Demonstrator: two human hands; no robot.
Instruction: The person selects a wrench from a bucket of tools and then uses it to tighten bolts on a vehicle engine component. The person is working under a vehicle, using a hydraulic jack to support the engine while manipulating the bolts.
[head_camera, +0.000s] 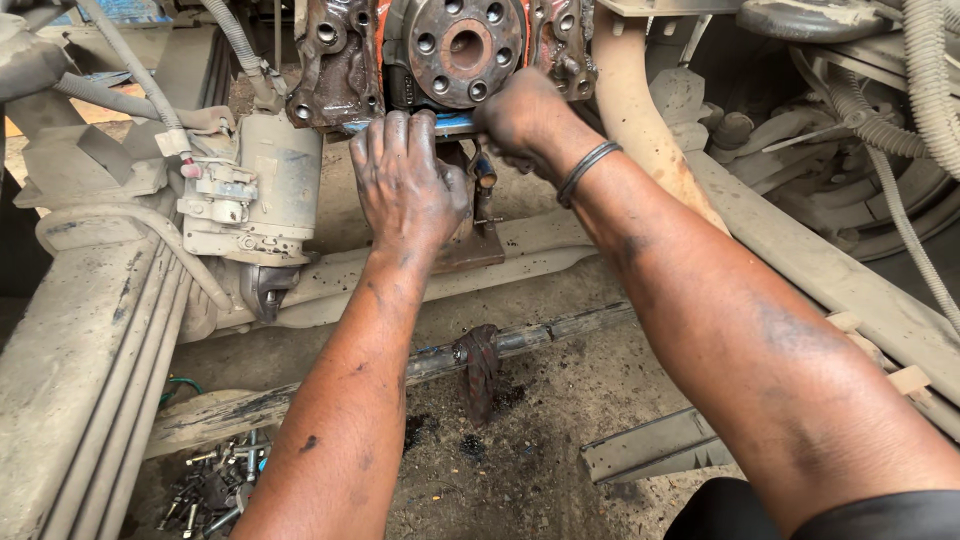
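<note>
Head view: the left hand (408, 180) is laid flat, fingers together, against the underside of the rusty flanged hub (455, 50), where a blue-edged part (452, 125) is pressed. The right hand (522, 118) is curled beside it; its grip cannot be told. Loose bolts (215, 485) lie removed on the floor, so fitting appears unfinished.

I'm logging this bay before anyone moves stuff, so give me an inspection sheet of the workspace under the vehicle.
Surface: dirt ground, dark oily patches.
Job's things: rusty round flange with bolt holes; blue-edged plate beneath it.
Clutter: pile of loose bolts on the ground; rag wrapped round a long rod.
Hands: left hand and right hand, both greasy, pressed to the plate; grip unclear.
Cables: corrugated hoses at right; hose at upper left.
Surroundings: starter motor, leaf springs, dusty frame rail.
</note>
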